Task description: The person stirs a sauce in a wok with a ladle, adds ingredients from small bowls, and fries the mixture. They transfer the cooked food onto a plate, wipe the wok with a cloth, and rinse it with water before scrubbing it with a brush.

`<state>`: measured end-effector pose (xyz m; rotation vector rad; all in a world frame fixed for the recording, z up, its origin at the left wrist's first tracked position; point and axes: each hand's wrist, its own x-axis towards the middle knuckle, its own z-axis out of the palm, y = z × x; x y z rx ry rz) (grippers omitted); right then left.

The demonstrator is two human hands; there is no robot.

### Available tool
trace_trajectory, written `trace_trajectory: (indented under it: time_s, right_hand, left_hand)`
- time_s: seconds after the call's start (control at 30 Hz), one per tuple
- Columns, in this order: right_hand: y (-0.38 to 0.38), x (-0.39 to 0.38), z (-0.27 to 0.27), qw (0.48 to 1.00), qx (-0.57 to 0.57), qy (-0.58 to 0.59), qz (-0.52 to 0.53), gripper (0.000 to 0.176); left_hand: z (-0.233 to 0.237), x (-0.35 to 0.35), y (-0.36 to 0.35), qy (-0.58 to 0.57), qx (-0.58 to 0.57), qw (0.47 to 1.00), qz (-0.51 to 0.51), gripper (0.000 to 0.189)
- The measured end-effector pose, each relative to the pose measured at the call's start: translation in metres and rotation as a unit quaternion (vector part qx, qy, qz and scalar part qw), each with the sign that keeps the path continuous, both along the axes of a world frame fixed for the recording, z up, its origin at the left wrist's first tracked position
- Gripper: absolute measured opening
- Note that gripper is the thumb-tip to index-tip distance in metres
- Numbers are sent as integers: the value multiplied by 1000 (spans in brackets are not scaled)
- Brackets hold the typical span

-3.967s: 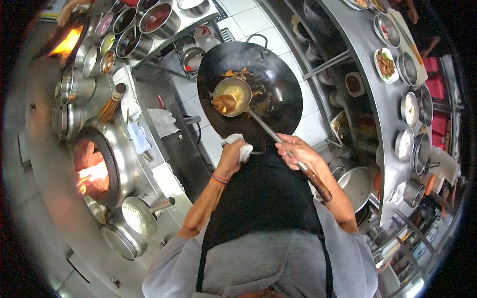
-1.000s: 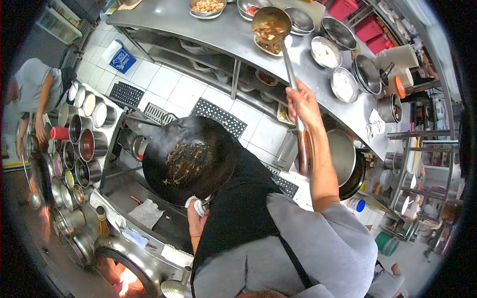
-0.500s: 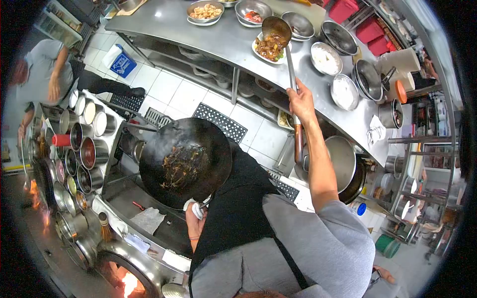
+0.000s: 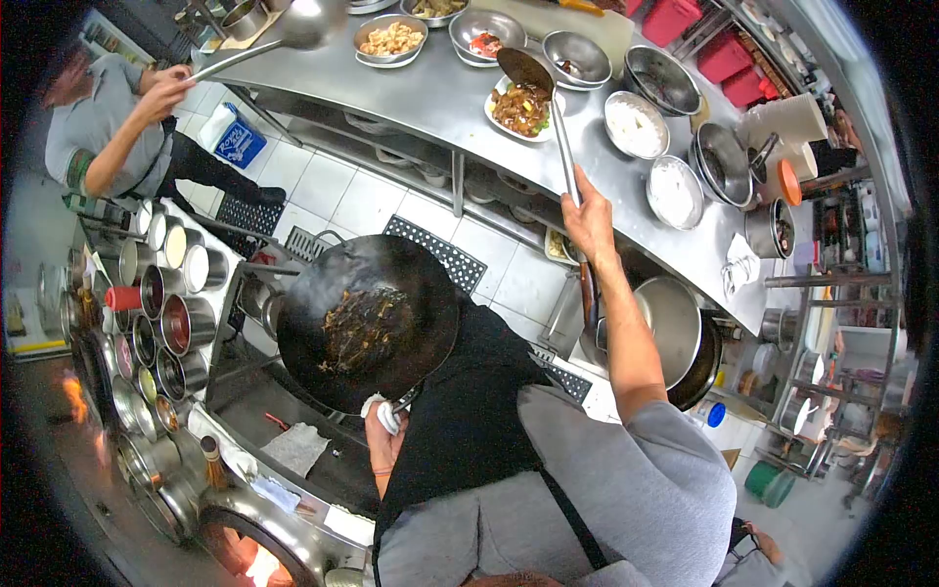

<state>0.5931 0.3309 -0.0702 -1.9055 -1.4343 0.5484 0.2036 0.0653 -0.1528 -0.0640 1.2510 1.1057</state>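
Observation:
My right hand (image 4: 589,221) is closed around the long handle of a ladle (image 4: 565,147). The ladle's dark bowl is tilted over a white plate (image 4: 501,121) of brown, saucy food (image 4: 526,106) on the steel counter. Low on the other side, my left hand (image 4: 384,445) grips a wok (image 4: 298,338) at its handle, with a folded white cloth (image 4: 387,415) between hand and metal. Brown residue clings to the inside of the wok, and faint smoke hangs over it. The cloth partly hides the left fingers.
Metal bowls with food (image 4: 391,41) and white contents (image 4: 638,125) line the steel counter (image 4: 421,103). Several sauce pots (image 4: 188,325) stand at left, above a burner with flames (image 4: 262,565). A co-worker (image 4: 117,127) holds another ladle (image 4: 240,61) at upper left. A large pot (image 4: 675,318) sits below my right arm.
My ladle's bowl has shifted slightly left over the plate. The co-worker has straightened up and swung their ladle from low by the flames to above the counter. The wok stays nearly still.

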Motion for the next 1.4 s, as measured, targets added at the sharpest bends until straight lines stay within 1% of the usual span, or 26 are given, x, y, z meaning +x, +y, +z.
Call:
trace_trajectory:
  time_s: [0.07, 0.17, 0.23, 0.37, 0.4, 0.43, 0.47, 0.5, 0.57, 0.63, 0.7, 0.73, 0.83, 0.9, 0.93, 0.97, 1.03, 1.07, 1.1, 1.17, 1.2, 1.23, 1.27, 1.3, 1.33, 1.4]
  right_hand:
    - [0, 0, 2, 1000, 4, 2, 9, 52]
    - [1, 3, -1, 999, 51, 2, 4, 52]
    - [0, 10, 0, 1000, 10, 2, 6, 52]
    - [2, 15, -10, 999, 2, 47, -12, 53]
    - [3, 20, -23, 995, 59, 79, 5, 52]
    - [4, 17, -16, 987, 115, 109, 20, 52]
    - [-3, 16, -1, 972, -32, 232, -31, 52]
    - [-3, 17, -1, 972, -33, 231, -26, 52]
    - [-1, 18, -2, 917, -26, 397, -31, 55]
    - [-1, 13, 11, 891, -36, 453, -19, 56]
    - [-6, 6, 27, 816, -56, 575, -1, 51]
    - [-13, 0, 33, 804, -73, 590, 23, 48]
    - [-34, -35, 42, 781, -161, 582, 158, 50]
    - [-45, -68, 35, 812, -251, 465, 247, 55]
    - [-49, -86, 30, 801, -244, 438, 328, 58]
    - [-53, -105, 31, 803, -261, 414, 339, 56]
    - [-64, -147, 26, 791, -216, 328, 470, 49]
    - [-72, -169, 34, 783, -230, 302, 492, 46]
    - [-79, -192, 44, 770, -245, 273, 523, 42]
    - [-96, -233, 28, 742, -185, 259, 590, 38]
    - [-105, -252, 35, 724, -252, 274, 582, 38]
    - [-115, -272, 45, 704, -323, 276, 569, 37]
    - [-122, -288, 43, 680, -329, 290, 588, 37]
    - [-129, -308, 41, 664, -333, 303, 597, 37]
    - [-135, -324, 49, 633, -351, 302, 621, 36]
    - [-147, -359, 44, 581, -358, 294, 669, 36]
  left_hand:
    - [-1, -1, 5, -9, 16, 1000, -14, 12]
    - [19, 8, 23, 17, -71, 997, 31, 13]
    - [24, 9, 24, 2, 3, 1000, 27, 13]
    - [30, 9, 24, 80, 5, 996, 43, 11]
    - [59, 19, 41, -7, -69, 992, 103, 12]
    - [66, 19, 42, -6, -72, 992, 104, 12]
    - [70, 19, 41, 0, -85, 990, 115, 12]
    - [71, 19, 39, 6, -96, 987, 128, 13]
    - [73, 18, 32, 7, -75, 988, 136, 14]
    - [87, 20, 29, 52, -89, 984, 146, 18]
    - [91, 16, 20, 67, -90, 977, 183, 16]
    - [89, 6, 4, 35, -76, 978, 193, 11]
    - [119, 9, -4, 32, -74, 963, 257, 9]
    - [124, 0, -25, -8, 0, 961, 277, 13]
    - [128, -7, -33, -6, -15, 961, 275, 18]
    - [131, -7, -40, 44, -65, 942, 326, 20]
    - [141, -13, -52, -8, 18, 934, 356, 21]
    - [146, -18, -63, 19, 19, 939, 342, 20]
    - [138, -18, -73, 87, -21, 911, 402, 18]
    - [131, -34, -105, 37, 28, 901, 431, 16]
    - [115, -41, -127, 41, 135, 889, 436, 16]
    - [129, -47, -134, 36, 28, 867, 496, 16]
    - [144, -43, -139, 65, 48, 831, 551, 14]
    - [123, -50, -167, 412, 72, 831, 366, 14]
    - [118, -61, -178, 131, 80, 817, 555, 15]
    - [113, -84, -208, 58, 146, 782, 603, 13]
